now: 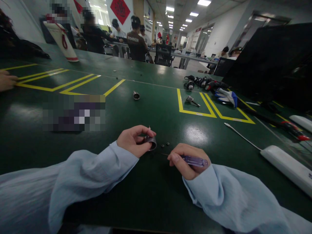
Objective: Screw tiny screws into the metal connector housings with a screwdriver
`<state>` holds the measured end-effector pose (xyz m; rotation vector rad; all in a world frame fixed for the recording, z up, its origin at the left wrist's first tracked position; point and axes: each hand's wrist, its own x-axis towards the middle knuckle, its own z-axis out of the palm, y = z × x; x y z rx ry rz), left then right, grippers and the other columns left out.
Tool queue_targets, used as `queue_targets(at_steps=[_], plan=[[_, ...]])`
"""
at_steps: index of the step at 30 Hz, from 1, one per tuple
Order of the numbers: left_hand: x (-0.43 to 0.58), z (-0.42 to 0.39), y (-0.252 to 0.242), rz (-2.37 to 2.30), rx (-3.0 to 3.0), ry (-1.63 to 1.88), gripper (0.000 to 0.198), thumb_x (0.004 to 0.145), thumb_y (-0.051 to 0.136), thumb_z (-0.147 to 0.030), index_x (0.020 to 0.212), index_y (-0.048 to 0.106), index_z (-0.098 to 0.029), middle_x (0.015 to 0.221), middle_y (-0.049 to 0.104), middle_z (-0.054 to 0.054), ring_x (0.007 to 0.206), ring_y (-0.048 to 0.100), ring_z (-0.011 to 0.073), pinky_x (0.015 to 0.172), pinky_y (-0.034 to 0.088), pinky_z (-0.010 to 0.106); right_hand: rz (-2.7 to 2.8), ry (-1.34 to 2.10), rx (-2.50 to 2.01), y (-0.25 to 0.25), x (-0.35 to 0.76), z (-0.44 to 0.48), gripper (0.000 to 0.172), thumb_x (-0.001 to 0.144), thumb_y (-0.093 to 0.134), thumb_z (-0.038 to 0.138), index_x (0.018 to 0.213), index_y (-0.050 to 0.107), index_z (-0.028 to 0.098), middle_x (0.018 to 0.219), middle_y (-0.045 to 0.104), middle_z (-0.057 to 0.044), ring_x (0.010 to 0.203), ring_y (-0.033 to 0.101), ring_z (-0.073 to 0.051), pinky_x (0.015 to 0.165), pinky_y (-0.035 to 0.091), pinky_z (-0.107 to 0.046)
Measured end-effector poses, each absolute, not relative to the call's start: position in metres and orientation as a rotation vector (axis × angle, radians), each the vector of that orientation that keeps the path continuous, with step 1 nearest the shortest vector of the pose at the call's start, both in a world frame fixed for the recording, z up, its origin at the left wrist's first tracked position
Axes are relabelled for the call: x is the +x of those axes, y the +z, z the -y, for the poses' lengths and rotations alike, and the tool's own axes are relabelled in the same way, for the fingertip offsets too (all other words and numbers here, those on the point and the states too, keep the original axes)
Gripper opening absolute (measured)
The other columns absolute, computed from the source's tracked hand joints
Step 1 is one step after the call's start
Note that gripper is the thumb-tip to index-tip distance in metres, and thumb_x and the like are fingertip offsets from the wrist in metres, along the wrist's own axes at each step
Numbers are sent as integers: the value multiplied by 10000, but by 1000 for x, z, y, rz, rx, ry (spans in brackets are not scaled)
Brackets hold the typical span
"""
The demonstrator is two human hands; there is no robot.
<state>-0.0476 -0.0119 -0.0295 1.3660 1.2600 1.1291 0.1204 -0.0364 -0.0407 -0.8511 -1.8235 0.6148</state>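
Note:
My left hand point(135, 139) is closed round a metal cup-shaped part point(152, 143), its round opening facing right and a thin shaft sticking up between the fingers. Two small dark nuts or rings point(165, 145) lie on the green table just right of that part. In my right hand point(186, 157) is a screwdriver point(196, 161) with a clear purple handle. Its thin blade points left, toward the metal part but apart from it. Farther off, a similar metal cup point(136, 95) rests on the table, and another metal part with a shaft point(192, 101) lies inside a yellow-taped box.
Yellow tape point(197, 113) marks boxes on the table. At right are a white power strip point(287, 165), a white cable point(241, 135), blue-white gloves point(226, 97) and red-handled tools point(294, 130). A white cup point(62, 40) stands far left, near another person's hand point(7, 80).

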Motion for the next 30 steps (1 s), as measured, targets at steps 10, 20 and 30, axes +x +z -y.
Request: queue_targets(at_steps=[10,20,30], plan=[[-46,16,-26,-1248,1350,1117,156,560,590,-97,709,550,-121,864,644,57,696,640,147,641,543,254,1853,688,-930,-43,120,35,210,748,488,231,570,577,160,487,554,1,480,516,-95,482,404,-230],[-42,24,-26,-1201,1321,1043,214,552,576,-57,752,560,-133,768,647,24,658,638,132,612,526,217,1908,625,-869,-41,118,34,203,748,478,215,576,568,158,486,545,-1,467,485,-94,481,387,-242],[-42,24,-29,-1173,1325,1013,223,554,580,-59,766,562,-127,702,659,39,646,642,158,564,537,234,1671,770,-1027,-39,122,34,229,748,489,255,554,571,166,448,512,18,432,474,-90,435,369,-229]])
